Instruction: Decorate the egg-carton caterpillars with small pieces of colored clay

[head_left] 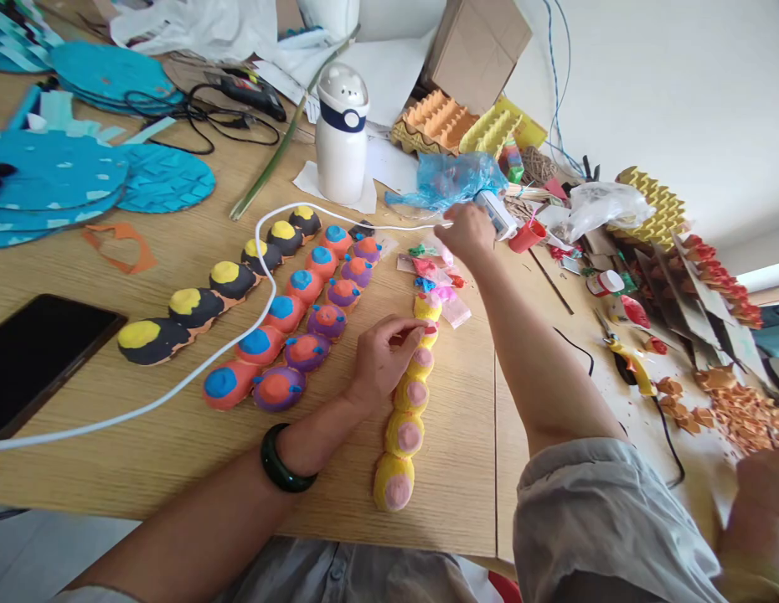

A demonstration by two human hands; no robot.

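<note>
My left hand is closed in a pinch on a small red bit, right beside the yellow caterpillar strip with pink spots. My right hand reaches far out and grips a white glue gun whose white cable loops back across the table. Small coloured pieces lie just below that hand.
Three more painted egg-carton strips lie to the left: black and yellow, orange and blue, purple and orange. A white canister, blue plastic bag, black tablet, blue card discs, egg trays and orange scraps surround them. Another person's hand shows at lower right.
</note>
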